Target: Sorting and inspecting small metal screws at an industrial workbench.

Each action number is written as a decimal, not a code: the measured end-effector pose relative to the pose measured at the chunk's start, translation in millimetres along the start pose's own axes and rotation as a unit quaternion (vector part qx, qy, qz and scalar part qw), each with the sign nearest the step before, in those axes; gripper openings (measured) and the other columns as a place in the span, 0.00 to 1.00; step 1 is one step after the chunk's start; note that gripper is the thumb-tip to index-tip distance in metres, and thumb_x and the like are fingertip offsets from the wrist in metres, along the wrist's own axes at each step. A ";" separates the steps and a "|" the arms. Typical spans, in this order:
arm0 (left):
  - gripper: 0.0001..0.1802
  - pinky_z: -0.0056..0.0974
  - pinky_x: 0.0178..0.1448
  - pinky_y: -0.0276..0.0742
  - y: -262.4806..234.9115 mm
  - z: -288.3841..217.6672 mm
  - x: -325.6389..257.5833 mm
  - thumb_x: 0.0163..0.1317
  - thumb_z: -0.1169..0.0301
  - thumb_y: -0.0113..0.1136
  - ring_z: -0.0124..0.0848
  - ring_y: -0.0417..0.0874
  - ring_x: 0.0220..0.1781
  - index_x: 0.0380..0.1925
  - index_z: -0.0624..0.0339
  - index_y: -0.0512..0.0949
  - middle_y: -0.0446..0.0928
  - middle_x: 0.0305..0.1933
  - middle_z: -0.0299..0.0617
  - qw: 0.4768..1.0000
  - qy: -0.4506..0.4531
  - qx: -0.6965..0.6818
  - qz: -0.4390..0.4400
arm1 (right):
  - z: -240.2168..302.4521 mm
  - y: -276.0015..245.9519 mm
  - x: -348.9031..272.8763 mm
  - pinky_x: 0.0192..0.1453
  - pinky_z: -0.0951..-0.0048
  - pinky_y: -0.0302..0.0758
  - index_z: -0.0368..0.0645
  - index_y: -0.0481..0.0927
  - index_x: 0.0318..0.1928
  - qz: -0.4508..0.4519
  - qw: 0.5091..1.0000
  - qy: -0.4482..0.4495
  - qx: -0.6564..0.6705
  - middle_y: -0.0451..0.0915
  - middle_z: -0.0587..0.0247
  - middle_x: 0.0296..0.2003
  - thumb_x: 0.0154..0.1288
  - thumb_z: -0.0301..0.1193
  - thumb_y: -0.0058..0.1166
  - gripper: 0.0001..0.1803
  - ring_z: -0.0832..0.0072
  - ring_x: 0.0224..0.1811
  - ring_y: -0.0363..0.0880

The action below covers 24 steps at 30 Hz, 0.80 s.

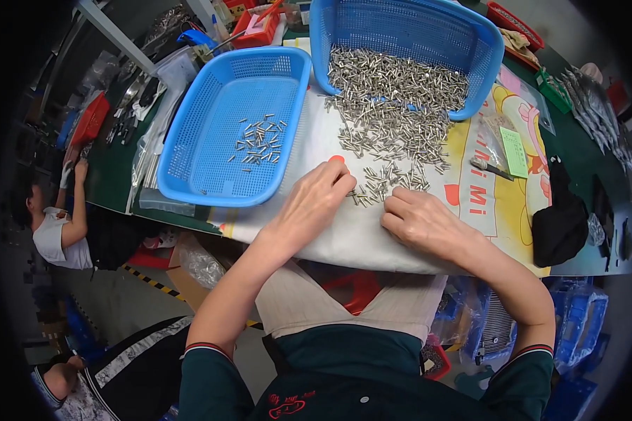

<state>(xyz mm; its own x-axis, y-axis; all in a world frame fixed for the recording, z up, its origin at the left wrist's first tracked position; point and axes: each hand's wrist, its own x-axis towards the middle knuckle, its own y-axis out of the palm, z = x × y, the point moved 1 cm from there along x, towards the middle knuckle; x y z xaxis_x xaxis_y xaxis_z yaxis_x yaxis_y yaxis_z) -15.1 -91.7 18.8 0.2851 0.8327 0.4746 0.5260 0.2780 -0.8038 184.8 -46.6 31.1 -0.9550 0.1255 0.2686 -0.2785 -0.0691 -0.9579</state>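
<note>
Two baskets of blue plastic mesh sit on the worktop (119, 184), and much around them is hard to read: the clutter along the far edge blurs into the dark fisheye rim, and the tools at the right edge are too small to name. What the fingertips pinch is hidden among the pins.

A white cloth (344, 235) with a cartoon print covers the near part of the green worktop. The tipped basket (407, 35) at the back spills a heap of small metal pins (393, 112) onto the cloth; the flat basket (235, 126) to the left holds a few loose pins (260, 140). A black bundle (558, 221) lies to the right. Other people sit low at the left, beyond the worktop's edge.

Both hands rest on the cloth at the near fringe of the spill. The left hand (309, 203) has its fingers curled down, tips touching the scattered pins. The right hand (418, 221) is loosely closed, knuckles up, just beside them; whether either holds a pin, I cannot tell.
</note>
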 end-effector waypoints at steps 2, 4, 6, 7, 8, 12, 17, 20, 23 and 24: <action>0.04 0.43 0.37 0.71 0.3 3.5 -1.0 0.49 0.81 0.56 0.43 0.75 0.36 0.27 0.65 0.73 0.70 0.32 0.45 0.999 -0.008 0.024 0.028 | 3.3 -0.3 2.6 0.31 0.70 0.73 0.39 0.67 0.20 0.002 1.000 0.021 -0.019 0.68 0.61 0.24 0.44 0.25 0.50 0.05 0.68 0.31 0.71; 0.04 0.43 0.37 0.71 -0.2 3.3 -3.3 0.49 0.81 0.56 0.43 0.75 0.36 0.27 0.65 0.73 0.70 0.32 0.45 0.999 -0.027 0.014 0.028 | 3.2 1.3 4.9 0.31 0.69 0.73 0.39 0.68 0.20 -0.007 0.999 0.034 -0.003 0.68 0.60 0.24 0.43 0.24 0.50 0.05 0.67 0.31 0.71; 0.04 0.43 0.38 0.71 0.0 1.7 -5.7 0.49 0.81 0.56 0.43 0.74 0.35 0.27 0.65 0.73 0.70 0.31 0.45 0.999 -0.046 0.003 0.028 | 2.8 3.9 7.1 0.31 0.68 0.73 0.38 0.68 0.21 -0.016 0.999 0.047 0.012 0.69 0.59 0.24 0.43 0.24 0.50 0.05 0.67 0.31 0.72; 0.04 0.43 0.38 0.71 0.3 -0.4 -6.5 0.49 0.81 0.57 0.43 0.74 0.35 0.27 0.65 0.73 0.70 0.31 0.45 0.998 -0.037 -0.008 0.040 | 2.4 6.1 8.3 0.30 0.67 0.71 0.38 0.69 0.21 -0.032 0.997 0.063 0.018 0.68 0.59 0.24 0.43 0.24 0.53 0.06 0.66 0.31 0.71; 0.05 0.43 0.38 0.71 0.5 -2.5 -7.8 0.48 0.81 0.57 0.42 0.74 0.35 0.27 0.65 0.73 0.70 0.31 0.45 0.998 -0.029 -0.018 0.052 | 2.3 8.7 9.9 0.30 0.66 0.70 0.38 0.69 0.22 -0.049 0.995 0.079 0.024 0.68 0.58 0.24 0.43 0.23 0.55 0.07 0.64 0.30 0.70; 0.05 0.42 0.37 0.70 -0.9 -9.6 -11.9 0.48 0.81 0.57 0.42 0.74 0.34 0.28 0.65 0.74 0.70 0.30 0.45 0.995 -0.025 -0.063 0.077 | 5.3 17.0 18.7 0.31 0.64 0.71 0.37 0.71 0.24 -0.112 0.983 0.141 0.044 0.71 0.58 0.23 0.44 0.22 0.54 0.06 0.62 0.29 0.72; 0.07 0.41 0.37 0.72 -3.5 4.2 -6.7 0.46 0.81 0.58 0.40 0.75 0.34 0.28 0.64 0.75 0.72 0.32 0.43 0.999 0.028 -0.033 0.026 | 14.2 22.8 36.5 0.31 0.58 0.73 0.35 0.73 0.20 -0.149 0.934 0.305 0.113 0.74 0.51 0.20 0.44 0.24 0.52 0.04 0.56 0.28 0.75; 0.08 0.39 0.37 0.73 -1.5 9.3 -1.6 0.45 0.81 0.58 0.39 0.76 0.35 0.28 0.63 0.77 0.73 0.33 0.42 0.995 0.069 -0.067 0.028 | 13.7 28.4 41.9 0.30 0.58 0.73 0.36 0.75 0.19 -0.121 0.933 0.327 0.084 0.76 0.51 0.21 0.43 0.24 0.53 0.04 0.56 0.28 0.77; 0.09 0.38 0.37 0.74 1.0 16.5 -0.7 0.44 0.81 0.59 0.38 0.77 0.35 0.29 0.62 0.77 0.74 0.33 0.41 0.991 0.098 -0.064 0.059 | 18.0 26.3 41.5 0.31 0.59 0.74 0.35 0.76 0.20 -0.101 0.937 0.329 0.066 0.77 0.51 0.22 0.42 0.24 0.52 0.03 0.56 0.29 0.77; 0.09 0.38 0.37 0.74 2.2 18.4 1.2 0.44 0.81 0.59 0.38 0.77 0.35 0.29 0.62 0.77 0.74 0.33 0.41 0.991 0.098 -0.065 0.059 | 17.4 27.2 40.3 0.31 0.59 0.74 0.35 0.76 0.20 -0.101 0.937 0.329 0.065 0.77 0.51 0.22 0.42 0.24 0.52 0.03 0.56 0.29 0.77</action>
<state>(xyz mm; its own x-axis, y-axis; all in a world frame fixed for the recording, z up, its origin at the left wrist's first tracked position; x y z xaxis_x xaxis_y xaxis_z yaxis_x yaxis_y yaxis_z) -28.3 -81.4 11.0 0.4943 0.7426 0.4518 0.5746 0.1108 -0.8109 136.9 -60.7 17.7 -0.6240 0.7287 0.2824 -0.4976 -0.0918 -0.8626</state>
